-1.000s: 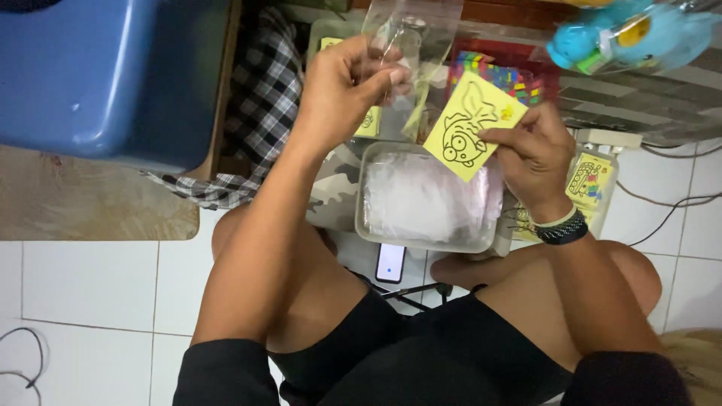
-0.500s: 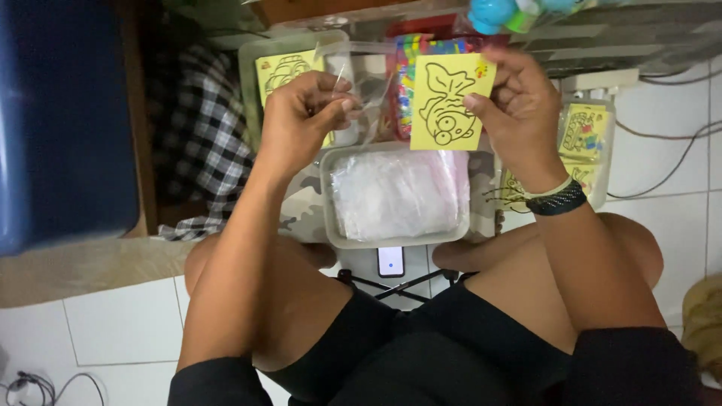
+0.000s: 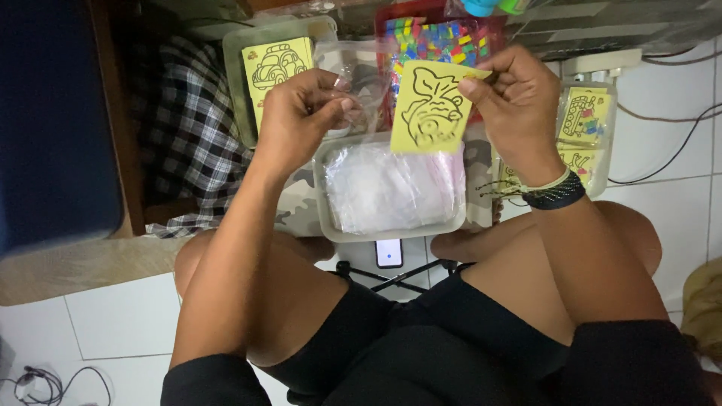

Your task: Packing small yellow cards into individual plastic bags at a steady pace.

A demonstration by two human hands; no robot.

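Taking the clear tub of plastic bags (image 3: 391, 188) as the landmark: straight above it the way is blocked by the yellow card (image 3: 430, 107) in the right hand (image 3: 511, 98) and the clear bag (image 3: 359, 75) in the left hand (image 3: 297, 116). Behind it trays crowd together. Left of it lies checked cloth (image 3: 180, 135), low and passable. Right of it stands a card tray (image 3: 583, 135), then bare floor tiles (image 3: 677, 210). Near of it, a phone (image 3: 389, 253) sits between the knees.

yellow fish-outline card (image 3: 430, 109) held upright, clear plastic sleeve (image 3: 359, 71) beside it
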